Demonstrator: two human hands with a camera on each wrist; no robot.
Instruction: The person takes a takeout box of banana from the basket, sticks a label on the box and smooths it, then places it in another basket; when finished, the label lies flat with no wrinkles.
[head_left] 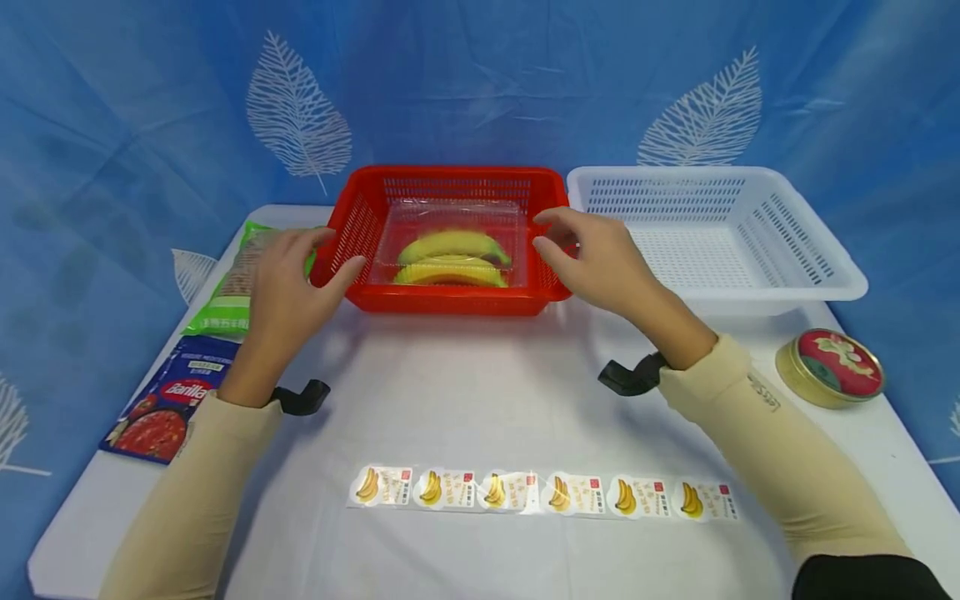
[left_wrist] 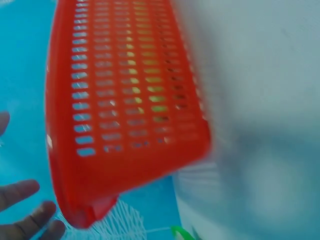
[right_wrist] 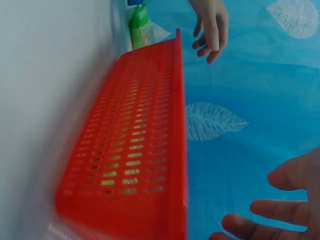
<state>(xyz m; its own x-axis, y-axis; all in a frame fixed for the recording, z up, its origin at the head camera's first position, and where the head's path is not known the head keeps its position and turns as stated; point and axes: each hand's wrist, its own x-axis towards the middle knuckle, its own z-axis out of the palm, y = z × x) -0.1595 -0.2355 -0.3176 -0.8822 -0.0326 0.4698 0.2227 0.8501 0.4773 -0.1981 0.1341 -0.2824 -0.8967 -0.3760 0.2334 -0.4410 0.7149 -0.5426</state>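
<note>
In the head view a red plastic basket point(head_left: 442, 302) stands at the back of the table. Inside it lies a clear plastic box point(head_left: 480, 215) with bananas point(head_left: 453, 246) showing through. My left hand point(head_left: 288, 287) hovers by the basket's left end, fingers spread and holding nothing. At the right end hovers my right hand point(head_left: 596, 258), thumb and fingers parted, also holding nothing. Both wrist views show a gap between the fingers and the red basket point(left_wrist: 130, 170). From the right side, the basket's slotted wall point(right_wrist: 125, 210) hides most of the contents.
A white basket point(head_left: 750, 293) stands right of the red one. A round tin point(head_left: 828, 367) sits at the right edge. On the left lie a green bag point(head_left: 232, 287) and a blue Barilla packet point(head_left: 168, 408). A strip of banana stickers point(head_left: 540, 492) lies in front.
</note>
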